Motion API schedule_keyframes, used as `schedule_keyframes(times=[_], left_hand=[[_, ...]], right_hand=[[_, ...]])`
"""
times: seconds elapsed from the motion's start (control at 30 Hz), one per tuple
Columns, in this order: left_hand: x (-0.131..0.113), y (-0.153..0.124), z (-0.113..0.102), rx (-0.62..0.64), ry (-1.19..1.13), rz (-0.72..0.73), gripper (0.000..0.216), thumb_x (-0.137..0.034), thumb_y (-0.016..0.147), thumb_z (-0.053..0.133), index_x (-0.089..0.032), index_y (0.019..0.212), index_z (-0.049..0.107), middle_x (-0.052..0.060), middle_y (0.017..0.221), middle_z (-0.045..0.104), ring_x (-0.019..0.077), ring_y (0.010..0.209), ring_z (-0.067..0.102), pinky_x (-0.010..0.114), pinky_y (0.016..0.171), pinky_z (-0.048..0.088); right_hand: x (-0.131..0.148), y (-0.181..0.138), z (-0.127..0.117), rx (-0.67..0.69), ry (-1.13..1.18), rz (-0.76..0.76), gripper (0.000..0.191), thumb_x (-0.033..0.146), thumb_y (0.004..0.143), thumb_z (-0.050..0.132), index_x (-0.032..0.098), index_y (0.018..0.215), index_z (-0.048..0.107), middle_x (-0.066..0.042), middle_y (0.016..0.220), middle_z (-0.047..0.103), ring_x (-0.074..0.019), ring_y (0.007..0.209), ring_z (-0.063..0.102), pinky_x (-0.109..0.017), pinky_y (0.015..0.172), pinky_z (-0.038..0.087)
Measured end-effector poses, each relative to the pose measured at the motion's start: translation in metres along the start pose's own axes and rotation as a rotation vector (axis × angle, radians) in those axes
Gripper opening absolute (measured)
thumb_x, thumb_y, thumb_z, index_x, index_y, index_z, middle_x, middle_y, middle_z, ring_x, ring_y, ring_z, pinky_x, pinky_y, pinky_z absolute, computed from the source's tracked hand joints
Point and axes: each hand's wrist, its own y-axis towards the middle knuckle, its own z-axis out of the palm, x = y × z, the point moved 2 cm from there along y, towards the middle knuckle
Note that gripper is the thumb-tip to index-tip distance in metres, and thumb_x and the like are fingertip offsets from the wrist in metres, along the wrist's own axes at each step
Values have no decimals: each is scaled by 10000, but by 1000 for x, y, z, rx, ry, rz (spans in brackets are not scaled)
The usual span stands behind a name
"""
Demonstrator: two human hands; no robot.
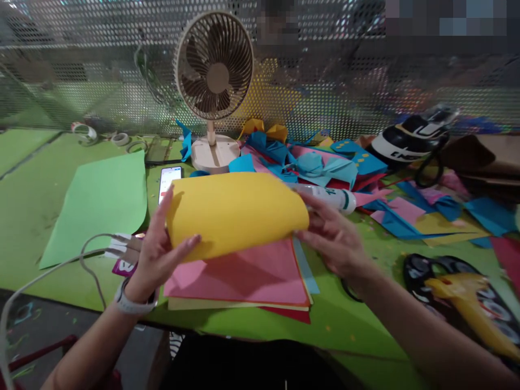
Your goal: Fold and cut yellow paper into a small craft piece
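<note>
A bowed sheet of yellow paper [239, 214] is held up between my two hands. My left hand [158, 257] pinches its left edge, with the thumb across the front. At the right end, the fingers and thumb of my right hand [333, 238] close on the curled edge. Below it, a stack of coloured paper [244, 276], pink on top, lies near the table's front edge. Flat on the table to the left is a light green sheet [101, 200]. Behind the yellow sheet a phone [168, 181] and a white bottle [333, 199] are partly hidden.
A fan [215, 81] stands at the back before a perforated metal screen. Folded and cut paper scraps [300, 157] spread over the back right. A yellow glue gun [467, 292] rests on a black tray at the right. White cables [52, 271] cross the left front.
</note>
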Motion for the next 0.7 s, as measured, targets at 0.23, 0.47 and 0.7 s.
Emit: schedule_keyframes(times=[0.23,0.47,0.7], left_hand=[[40,-62,-3,416,111,-298,793,-327,856,662,-310,1522,232,96,1576,294,318,1362,420,426,1021,497],[36,-53,4,423,499,-23,814,-366,876,631,-296,1538,161,135,1486,442,276,1284,511,430,1078,421],[53,-46,2,346,385,-174,885,-336,891,591,-156,1547,24,-12,691,652,130,578,605,218,517,486]], right_hand=[[-58,-62,-15,140,-78,275,625,452,730,765,270,1288,549,-104,1152,704,-268,1041,675,-427,874,573],[-70,-70,-24,107,-189,372,797,530,712,754,227,1388,461,-125,1073,725,-303,1044,668,-467,911,538],[-68,-54,-5,2,-287,350,890,560,756,700,116,1443,352,36,616,622,-176,622,627,-297,597,526]])
